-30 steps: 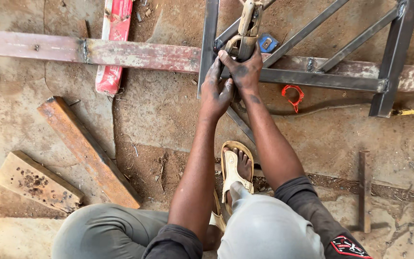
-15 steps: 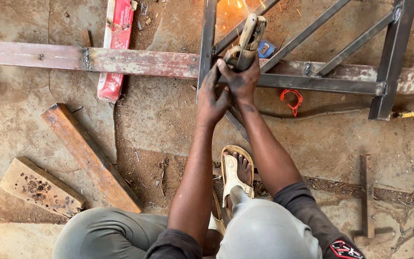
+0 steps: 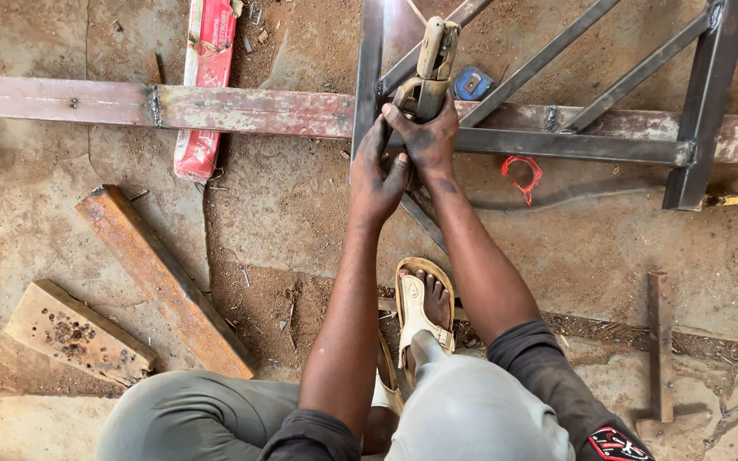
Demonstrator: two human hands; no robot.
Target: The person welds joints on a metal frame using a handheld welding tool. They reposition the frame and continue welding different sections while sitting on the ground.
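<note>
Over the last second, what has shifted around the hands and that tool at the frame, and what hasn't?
Little moved. The left hand and right hand keep gripping the tan-handled tool at the metal frame; the handle tipped slightly. A brief orange glow above it is gone. The rusty bar, red clip, blue tape measure and sandalled foot stayed put.

Dirt floor (image 3: 301, 213): steel frame (image 3: 574, 145), rusty bar (image 3: 164, 277).

Both arms outstretched; left hand (image 3: 377, 175) and right hand (image 3: 427, 137) clenched, touching.
</note>
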